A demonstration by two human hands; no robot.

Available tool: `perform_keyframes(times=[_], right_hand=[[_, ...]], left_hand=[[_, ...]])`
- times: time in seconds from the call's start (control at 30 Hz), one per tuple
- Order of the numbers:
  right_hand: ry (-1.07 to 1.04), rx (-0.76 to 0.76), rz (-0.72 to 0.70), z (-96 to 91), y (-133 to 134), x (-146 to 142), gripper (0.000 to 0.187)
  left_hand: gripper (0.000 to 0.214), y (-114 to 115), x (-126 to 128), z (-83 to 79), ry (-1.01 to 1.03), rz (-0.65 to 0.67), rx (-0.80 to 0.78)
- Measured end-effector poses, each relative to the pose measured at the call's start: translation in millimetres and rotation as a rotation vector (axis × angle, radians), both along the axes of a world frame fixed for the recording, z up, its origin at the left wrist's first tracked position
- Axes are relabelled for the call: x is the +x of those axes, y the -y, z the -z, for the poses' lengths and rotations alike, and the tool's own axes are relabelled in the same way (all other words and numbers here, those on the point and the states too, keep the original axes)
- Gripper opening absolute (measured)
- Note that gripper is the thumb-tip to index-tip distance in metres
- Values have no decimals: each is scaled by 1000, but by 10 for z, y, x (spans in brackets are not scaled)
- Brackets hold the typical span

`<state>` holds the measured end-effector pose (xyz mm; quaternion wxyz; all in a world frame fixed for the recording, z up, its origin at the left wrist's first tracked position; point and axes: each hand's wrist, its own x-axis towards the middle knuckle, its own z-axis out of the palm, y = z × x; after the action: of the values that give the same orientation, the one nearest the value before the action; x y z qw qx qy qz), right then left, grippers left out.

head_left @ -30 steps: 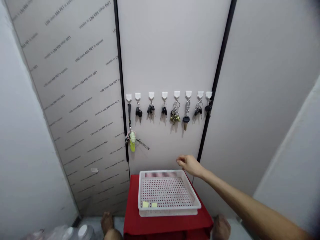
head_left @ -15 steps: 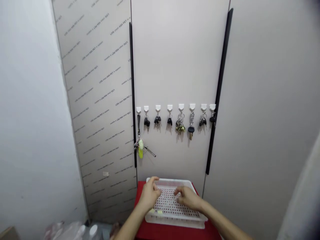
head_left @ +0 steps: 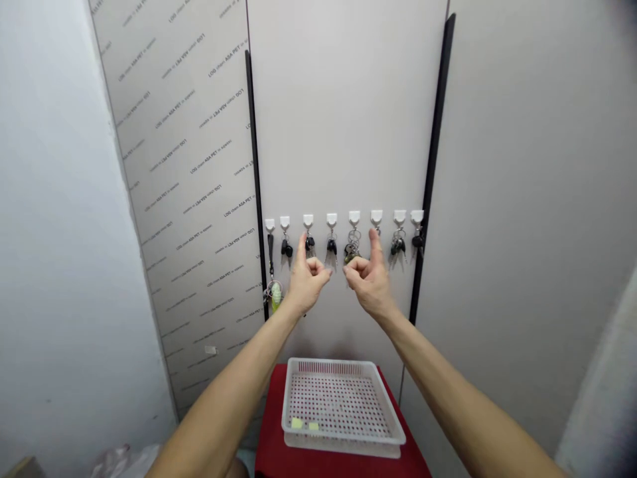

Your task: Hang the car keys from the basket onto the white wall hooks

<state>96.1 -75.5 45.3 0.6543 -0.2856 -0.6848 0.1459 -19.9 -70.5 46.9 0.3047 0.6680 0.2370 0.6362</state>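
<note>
My left hand point(head_left: 304, 284) is raised before the cabinet door, its index finger pointing up and the other fingers curled, holding nothing. Its fingertip overlaps a key bunch point(head_left: 310, 244) on the third hook from the left; contact cannot be told. My right hand point(head_left: 373, 285) mirrors it, index finger up near the sixth hook point(head_left: 377, 216) and hiding most of what hangs there. Between the hands hangs a bunch with black-headed keys point(head_left: 331, 246). A brassy key bunch point(head_left: 352, 249) is partly covered by my right hand.
Below, a white perforated plastic basket point(head_left: 343, 436) holds two small pale-yellow pieces point(head_left: 297, 422) and rests on a red surface point(head_left: 271, 458). More keys hang at both ends, including a strap with a green charm point(head_left: 277, 294). Black door handles point(head_left: 434, 159) flank the row.
Both hands have risen from over the basket to the row of keys. Their index fingers now stretch upward. The view has shifted slightly.
</note>
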Motion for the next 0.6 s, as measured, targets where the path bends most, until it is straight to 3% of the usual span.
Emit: perform_keyframes(times=[0.1,0.37,0.5,0.6], right_hand=[[16,-6,-6,-14,-46,3,73],[59,-35,4,-17,-186,7,72],[147,-93,65,63,-261,101,62],[96,-139,311,37,-410,430,45]], left_hand=[[76,-3,85,-73,6,42,26],[76,-160,139,-76,12,57,-17],[75,-287,110,150,-52,63,-129],[66,-412,49,426,-153,46,-310]])
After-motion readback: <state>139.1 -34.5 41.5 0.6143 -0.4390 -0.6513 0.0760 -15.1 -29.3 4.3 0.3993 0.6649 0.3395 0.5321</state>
